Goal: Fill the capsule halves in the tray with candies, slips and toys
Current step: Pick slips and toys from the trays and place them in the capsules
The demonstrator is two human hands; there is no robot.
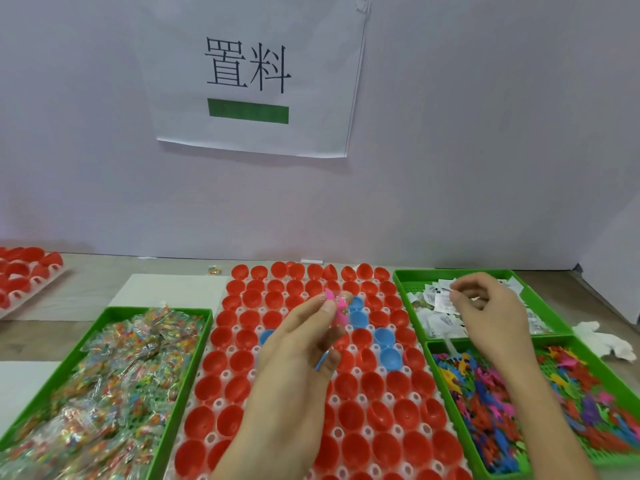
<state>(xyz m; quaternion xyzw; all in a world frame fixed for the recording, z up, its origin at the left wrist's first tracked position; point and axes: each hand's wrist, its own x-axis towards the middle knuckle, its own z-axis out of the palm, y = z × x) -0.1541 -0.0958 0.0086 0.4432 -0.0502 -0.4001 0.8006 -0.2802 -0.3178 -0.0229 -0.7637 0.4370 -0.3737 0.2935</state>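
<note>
candy bin (156,309), table left edge: full. capsule tray (360,398), centre: halves (239,362) look empty. left hand (298,348) pinches pink toy (337,306) over far rows. right hand (485,313) pinches slip (442,301) in slips bin (450,271), right edge. step: gathering fillings. next: drop both into one half.

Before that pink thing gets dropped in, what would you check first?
1. Left hand grips the pink toy: ok.
2. Toy hangs above the capsule tray: ok.
3. Which half lies right beneath the toy: cannot tell, the hand hides it.
4. Right hand pinches a slip over the slip tray: ok.
5. Halves already filled: not ok; those that show, like this red half, look empty.
6. Candy tray stocked: ok.
</note>
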